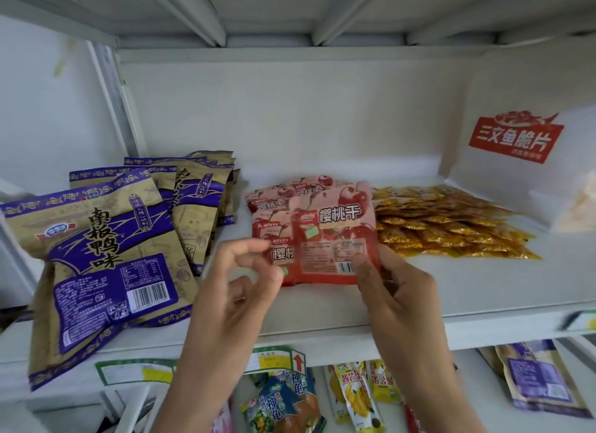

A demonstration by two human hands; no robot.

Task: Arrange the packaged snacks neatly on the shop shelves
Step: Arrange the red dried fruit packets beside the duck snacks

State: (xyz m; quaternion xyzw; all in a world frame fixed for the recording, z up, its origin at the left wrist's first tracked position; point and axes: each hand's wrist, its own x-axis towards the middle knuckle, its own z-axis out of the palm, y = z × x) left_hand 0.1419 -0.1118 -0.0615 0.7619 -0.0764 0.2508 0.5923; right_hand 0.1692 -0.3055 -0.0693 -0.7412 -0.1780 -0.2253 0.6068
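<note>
Pink-red cherry packets (332,235) mid-shelf between purple-gold bags (106,248) and yellow sachets (451,226), top one pinched at lower right by right hand (390,290), left hand (238,271) loosely curled, gripping nothing; squaring the stack apparently underway, next likely aligning edges.

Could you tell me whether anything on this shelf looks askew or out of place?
Yes: the front purple-and-gold packets lie tilted and overhang the shelf edge. The red cherry packets between the hands are also unevenly fanned.
</note>
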